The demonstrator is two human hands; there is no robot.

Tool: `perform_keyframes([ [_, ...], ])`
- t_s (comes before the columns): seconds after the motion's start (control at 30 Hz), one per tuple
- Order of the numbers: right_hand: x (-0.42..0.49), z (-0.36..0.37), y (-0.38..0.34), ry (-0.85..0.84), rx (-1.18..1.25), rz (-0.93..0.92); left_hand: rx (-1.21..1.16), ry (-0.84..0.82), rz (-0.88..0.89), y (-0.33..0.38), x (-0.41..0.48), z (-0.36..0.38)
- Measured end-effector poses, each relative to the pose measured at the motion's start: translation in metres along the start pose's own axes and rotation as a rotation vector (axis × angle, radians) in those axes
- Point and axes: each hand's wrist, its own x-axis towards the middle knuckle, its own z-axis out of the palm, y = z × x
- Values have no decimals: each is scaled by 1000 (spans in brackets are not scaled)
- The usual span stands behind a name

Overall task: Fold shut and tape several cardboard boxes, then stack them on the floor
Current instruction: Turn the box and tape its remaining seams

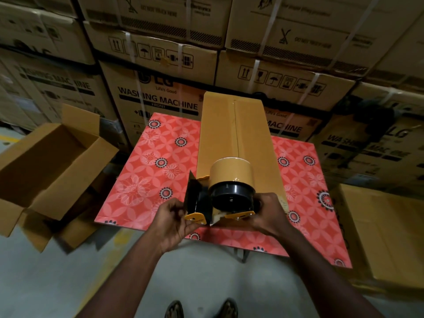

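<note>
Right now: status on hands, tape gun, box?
Left hand pinches tape dispenser blade end, right hand grips handle. Box on table, flaps shut. Nothing on box top in view.

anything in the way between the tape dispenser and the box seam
Nothing visible. The left hand and right hand hold the tape dispenser over the near end of the closed box; nothing lies on its centre seam.
</note>
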Motion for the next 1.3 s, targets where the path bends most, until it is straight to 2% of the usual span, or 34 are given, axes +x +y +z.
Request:
perform_keyframes([
  [0.1,3,-2,-1,1,-59,-17,39,-25,15,-1,-1,3],
  [0.2,6,-2,0,-8,-120,-20,204,9,68,-8,3,6],
  [0.43,14,-10,14,-81,-327,-19,707,64,365,0,11,-3],
  [0.5,17,-15,13,-85,-370,-7,772,103,424,6,13,-5],
  [0.63,22,-25,19,-72,-414,-1,719,212,470,17,26,-18],
  [0.93,23,-19,21,-151,-501,51,709,238,489,-10,49,-20],
  [1.03,22,-15,20,-164,-541,56,778,280,501,-20,60,-19],
  [1.1,22,-16,20,-153,-541,45,757,295,427,-24,66,-16],
  [1.17,22,-17,23,-145,-538,44,633,276,305,-31,69,-13],
  [1.3,22,-16,26,-171,-567,33,589,271,213,-47,76,-26],
])
